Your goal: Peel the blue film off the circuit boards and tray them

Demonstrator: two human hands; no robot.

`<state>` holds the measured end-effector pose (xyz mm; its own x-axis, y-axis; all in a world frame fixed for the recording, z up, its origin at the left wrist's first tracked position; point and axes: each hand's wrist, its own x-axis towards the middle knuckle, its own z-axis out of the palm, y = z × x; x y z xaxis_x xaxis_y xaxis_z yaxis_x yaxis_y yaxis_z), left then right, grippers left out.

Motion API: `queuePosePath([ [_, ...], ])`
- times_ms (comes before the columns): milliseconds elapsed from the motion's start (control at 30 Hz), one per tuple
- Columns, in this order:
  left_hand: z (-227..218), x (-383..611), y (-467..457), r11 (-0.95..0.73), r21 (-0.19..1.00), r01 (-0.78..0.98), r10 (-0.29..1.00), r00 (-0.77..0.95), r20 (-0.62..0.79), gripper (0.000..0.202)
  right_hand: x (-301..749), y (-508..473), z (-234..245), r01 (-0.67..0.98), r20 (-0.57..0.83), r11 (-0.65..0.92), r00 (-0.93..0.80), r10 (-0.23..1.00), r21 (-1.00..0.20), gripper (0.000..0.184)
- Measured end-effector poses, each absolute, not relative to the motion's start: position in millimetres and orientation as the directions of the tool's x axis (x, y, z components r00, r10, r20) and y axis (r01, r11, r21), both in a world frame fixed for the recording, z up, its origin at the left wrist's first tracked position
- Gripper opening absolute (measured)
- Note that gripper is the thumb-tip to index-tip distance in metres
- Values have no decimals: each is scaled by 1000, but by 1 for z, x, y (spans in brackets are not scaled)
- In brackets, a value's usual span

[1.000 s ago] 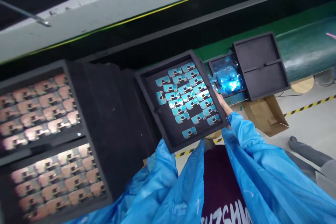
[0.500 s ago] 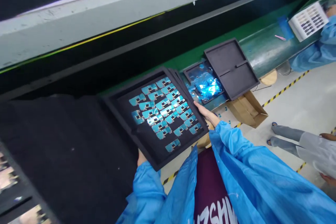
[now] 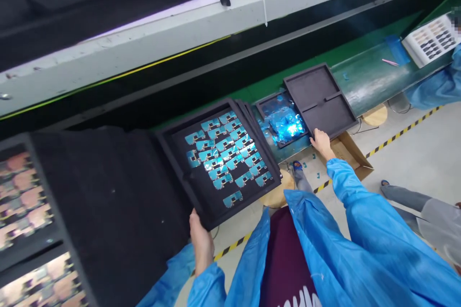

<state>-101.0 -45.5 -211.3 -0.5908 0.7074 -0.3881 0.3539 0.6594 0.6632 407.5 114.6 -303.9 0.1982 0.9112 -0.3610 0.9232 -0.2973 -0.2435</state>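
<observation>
Rows of teal-covered circuit boards (image 3: 230, 153) lie in a black foam tray (image 3: 205, 211), which sits on top of a stack of similar trays. My left hand (image 3: 201, 237) is closed at this tray's near left corner, its fingers partly hidden by the edge. To the right, my right hand (image 3: 321, 143) grips the near edge of a second, divided foam tray (image 3: 320, 88). That tray lies tilted, overlapping another black tray (image 3: 264, 110) that holds shiny blue film pieces (image 3: 286, 122).
A cardboard box (image 3: 351, 153) and wooden stools (image 3: 277, 192) stand below the bench edge. On the left, black cloth (image 3: 118, 201) adjoins a tray of copper-coloured parts (image 3: 32, 192). A co-worker's blue sleeve (image 3: 434, 84) is near a white parts box (image 3: 432, 41); another person stands at right.
My right hand has left the circuit board tray and moved right onto the divided tray's edge. My left hand stays at the board tray's corner, now more visible.
</observation>
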Motion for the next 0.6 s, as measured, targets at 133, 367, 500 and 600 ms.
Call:
queuePosePath([
  [133,-206,-99,-51,685,659,311,663,-641,-386,80,414,117,-301,952,-330,-201,118,936,-230,28],
  [367,-212,-92,-48,579,637,509,772,-595,-225,75,457,102,-250,977,-210,-147,114,971,-152,24],
  [500,-217,-68,-40,442,502,744,853,-522,22,89,479,99,-229,983,-157,-144,125,980,-117,27],
  [600,-216,-44,-36,393,448,803,879,-471,73,90,476,108,-240,987,-154,-113,95,984,-116,30],
])
